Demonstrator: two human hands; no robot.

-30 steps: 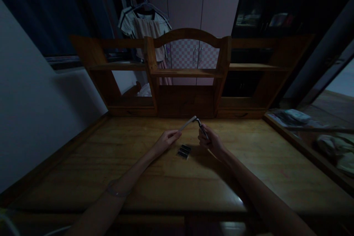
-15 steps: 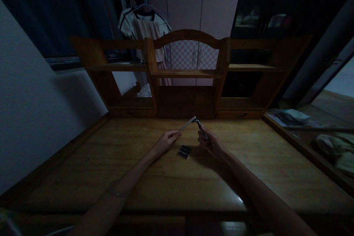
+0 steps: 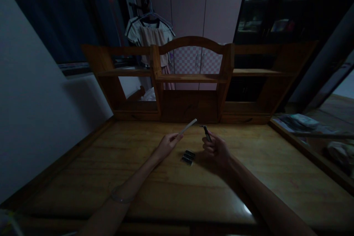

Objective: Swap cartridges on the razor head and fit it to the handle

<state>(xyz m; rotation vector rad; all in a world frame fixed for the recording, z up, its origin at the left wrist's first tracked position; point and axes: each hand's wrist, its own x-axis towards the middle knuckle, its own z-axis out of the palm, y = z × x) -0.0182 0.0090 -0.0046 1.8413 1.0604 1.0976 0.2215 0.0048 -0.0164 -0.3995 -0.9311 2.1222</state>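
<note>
A pale, thin stick is held in my left hand, its free end pointing up and to the right. My right hand is closed around a small dark-handled tool with a thin tip turned to the left. A small gap lies between the tool's tip and the stick's end. Below and between both hands, a small clear pack with dark strips lies on the wooden desk.
A wooden shelf unit stands along the desk's back edge. Papers or a plastic bag lie beyond the right edge. A wall borders the left side. Clothes hang behind the shelf.
The tool in my right hand has moved away from the stick's end, to the right. My left hand still holds the stick. The camera view has shifted slightly.
</note>
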